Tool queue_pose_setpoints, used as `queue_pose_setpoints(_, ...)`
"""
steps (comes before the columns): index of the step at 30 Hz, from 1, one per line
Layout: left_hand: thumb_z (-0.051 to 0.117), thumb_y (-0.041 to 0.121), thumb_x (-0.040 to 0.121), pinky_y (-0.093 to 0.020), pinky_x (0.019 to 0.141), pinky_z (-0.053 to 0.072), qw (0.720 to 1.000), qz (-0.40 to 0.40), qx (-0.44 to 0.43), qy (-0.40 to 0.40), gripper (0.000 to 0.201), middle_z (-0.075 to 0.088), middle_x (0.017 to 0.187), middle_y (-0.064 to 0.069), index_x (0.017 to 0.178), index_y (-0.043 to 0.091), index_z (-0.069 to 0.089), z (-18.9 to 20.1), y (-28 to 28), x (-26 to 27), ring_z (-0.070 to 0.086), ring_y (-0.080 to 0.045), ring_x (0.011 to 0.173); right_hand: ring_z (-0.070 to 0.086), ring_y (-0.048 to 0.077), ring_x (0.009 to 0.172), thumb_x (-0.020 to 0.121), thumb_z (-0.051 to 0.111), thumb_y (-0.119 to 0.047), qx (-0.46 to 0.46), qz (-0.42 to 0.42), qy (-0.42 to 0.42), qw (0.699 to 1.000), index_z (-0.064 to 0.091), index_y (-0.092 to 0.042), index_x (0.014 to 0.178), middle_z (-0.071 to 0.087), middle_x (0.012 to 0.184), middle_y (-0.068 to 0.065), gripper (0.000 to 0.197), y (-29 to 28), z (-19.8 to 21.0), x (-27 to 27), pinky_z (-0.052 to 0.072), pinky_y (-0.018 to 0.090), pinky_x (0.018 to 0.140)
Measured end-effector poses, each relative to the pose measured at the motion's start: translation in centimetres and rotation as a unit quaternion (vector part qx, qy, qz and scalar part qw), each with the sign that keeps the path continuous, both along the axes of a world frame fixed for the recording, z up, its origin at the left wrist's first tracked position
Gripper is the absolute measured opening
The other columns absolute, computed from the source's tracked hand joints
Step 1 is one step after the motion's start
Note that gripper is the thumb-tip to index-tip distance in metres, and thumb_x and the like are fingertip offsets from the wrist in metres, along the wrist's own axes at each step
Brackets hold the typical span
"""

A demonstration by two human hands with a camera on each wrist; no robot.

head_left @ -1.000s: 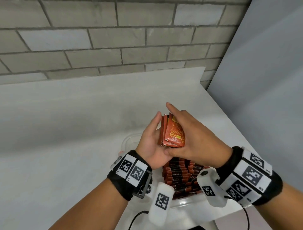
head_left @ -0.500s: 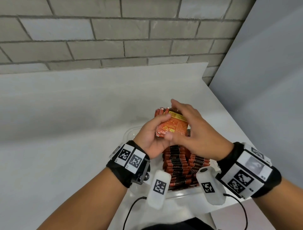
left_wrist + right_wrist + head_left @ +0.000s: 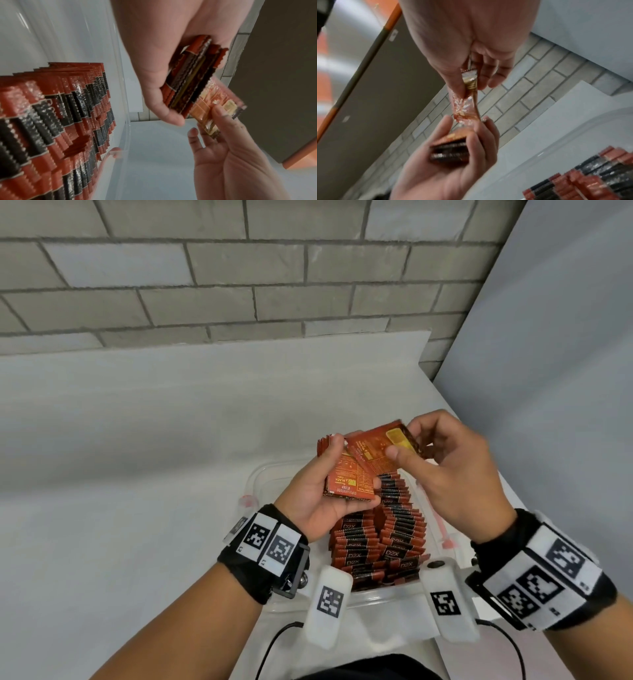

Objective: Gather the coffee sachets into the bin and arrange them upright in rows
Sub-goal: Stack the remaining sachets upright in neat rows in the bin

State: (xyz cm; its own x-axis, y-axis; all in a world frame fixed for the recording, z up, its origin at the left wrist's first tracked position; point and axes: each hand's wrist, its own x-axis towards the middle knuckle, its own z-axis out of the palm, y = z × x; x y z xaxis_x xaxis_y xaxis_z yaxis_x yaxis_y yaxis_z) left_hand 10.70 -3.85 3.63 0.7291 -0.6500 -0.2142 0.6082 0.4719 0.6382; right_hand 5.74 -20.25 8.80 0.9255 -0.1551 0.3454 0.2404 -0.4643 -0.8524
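I see left hand (image 3: 320,501) palm-up, clamped on sachet stack (image 3: 346,481). Right hand (image 3: 455,474) pinches 1 sachet (image 3: 380,450) above stack. Bin (image 3: 260,477) below hands, 2 upright sachet rows (image 3: 380,542); far end hidden by hands.

Head view: from above, facing forward and down over the tabletop (image 3: 137,474) toward a brick wall (image 3: 239,285). Left-wrist view: very close, looking along the left hand (image 3: 159,67). Right-wrist view: equally close, tilted, along the right hand (image 3: 467,44). All three share both hands and the bin (image 3: 394,599) of sachets (image 3: 380,539).
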Motion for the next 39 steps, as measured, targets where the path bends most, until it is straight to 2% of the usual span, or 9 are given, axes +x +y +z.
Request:
queue_pose_setpoints(4, 0.063, 0.039, 0.077, -0.044, 0.079, 0.056, 0.999, 0.037, -0.039, -0.005, 0.051, 0.065, 0.105, -0.013, 0.121, 0.017, 0.054, 0.1, -0.3, -0.4, 0.065, -0.027, 0.094, 0.056, 0.009, 0.079, 0.076, 0.072, -0.006, -0.159, 0.071, -0.083, 0.981, 0.062, -0.015, 0.078, 0.059, 0.083, -0.004, 0.014, 0.4, -0.5, -0.8, 0.046, 0.023, 0.071)
queue_pose_setpoints(6, 0.062, 0.026, 0.079, -0.040, 0.073, 0.057, 0.998, 0.046, -0.052, -0.011, 0.046, 0.064, 0.104, -0.016, 0.124, 0.016, 0.053, 0.2, -0.4, -0.6, 0.066, -0.027, 0.092, 0.055, 0.014, 0.086, 0.077, 0.070, -0.019, -0.193, 0.122, -0.066, 0.971, 0.064, -0.015, 0.081, 0.058, 0.089, -0.004, 0.008, 0.3, -1.0, -1.1, 0.045, 0.027, 0.076)
queue_pose_setpoints(10, 0.051, 0.000, 0.073, -0.032, 0.065, 0.056, 0.997, 0.061, -0.035, -0.035, 0.055, 0.067, 0.099, -0.013, 0.126, 0.014, 0.053, 0.2, -0.3, -0.9, 0.067, -0.022, 0.082, 0.049, 0.009, 0.104, 0.078, 0.065, -0.046, -0.196, 0.168, -0.014, 0.966, 0.069, -0.024, 0.097, 0.055, 0.104, -0.010, 0.030, -0.1, -1.4, -1.6, 0.037, 0.018, 0.092)
queue_pose_setpoints(15, 0.055, -0.006, 0.070, -0.035, 0.069, 0.057, 0.995, 0.053, 0.026, -0.084, 0.055, 0.066, 0.101, -0.013, 0.120, 0.015, 0.057, 1.0, -0.8, -1.1, 0.067, -0.024, 0.086, 0.054, 0.007, 0.101, 0.088, 0.065, -0.029, -0.183, 0.094, 0.060, 0.977, 0.057, -0.026, 0.124, 0.056, 0.118, -0.008, 0.037, -1.2, -0.4, -0.6, 0.041, 0.010, 0.082)
queue_pose_setpoints(19, 0.060, -0.001, 0.071, -0.036, 0.071, 0.057, 0.990, 0.045, 0.066, -0.119, 0.051, 0.066, 0.099, -0.010, 0.119, 0.017, 0.056, 1.6, -1.3, -1.3, 0.067, -0.023, 0.088, 0.062, 0.015, 0.073, 0.084, 0.070, -0.019, -0.077, 0.125, 0.169, 0.975, 0.060, -0.033, 0.112, 0.061, 0.088, -0.007, 0.033, -2.5, 0.1, -0.3, 0.053, 0.031, 0.075)
queue_pose_setpoints(22, 0.061, 0.011, 0.076, -0.035, 0.067, 0.056, 0.989, 0.075, 0.078, -0.103, 0.042, 0.064, 0.096, -0.009, 0.117, 0.019, 0.058, 1.7, -0.3, -0.7, 0.067, -0.022, 0.080, 0.065, 0.025, 0.085, 0.085, 0.069, -0.019, -0.062, 0.146, 0.197, 0.967, 0.064, -0.031, 0.099, 0.067, 0.093, 0.001, 0.019, -4.2, -0.2, -1.2, 0.054, 0.045, 0.084)
queue_pose_setpoints(28, 0.061, 0.019, 0.077, -0.036, 0.069, 0.057, 0.982, 0.132, 0.095, -0.095, 0.039, 0.065, 0.093, -0.007, 0.116, 0.022, 0.060, 1.2, 3.2, 0.4, 0.067, -0.021, 0.078, 0.060, 0.005, 0.077, 0.092, 0.059, -0.009, -0.225, 0.210, 0.247, 0.919, 0.066, -0.024, 0.092, 0.068, 0.083, -0.010, 0.017, -5.1, -2.5, -4.4, 0.045, 0.014, 0.069)
queue_pose_setpoints(35, 0.060, 0.020, 0.077, -0.034, 0.066, 0.057, 0.982, 0.140, 0.105, -0.076, 0.041, 0.066, 0.092, -0.007, 0.118, 0.019, 0.058, 0.9, 4.0, 0.5, 0.068, -0.021, 0.077, 0.061, 0.004, 0.072, 0.092, 0.057, -0.008, -0.274, 0.205, 0.258, 0.904, 0.063, -0.024, 0.095, 0.067, 0.076, -0.009, 0.017, -5.0, -2.6, -5.5, 0.039, 0.009, 0.062)
queue_pose_setpoints(39, 0.061, 0.021, 0.075, -0.034, 0.065, 0.057, 0.984, 0.126, 0.112, -0.067, 0.039, 0.066, 0.091, -0.007, 0.114, 0.021, 0.060, 0.8, 3.6, 0.3, 0.068, -0.021, 0.077, 0.058, -0.009, 0.070, 0.089, 0.061, -0.013, -0.330, 0.197, 0.249, 0.889, 0.070, -0.025, 0.094, 0.070, 0.082, -0.016, 0.016, -4.6, -3.1, -5.9, 0.038, 0.004, 0.068)
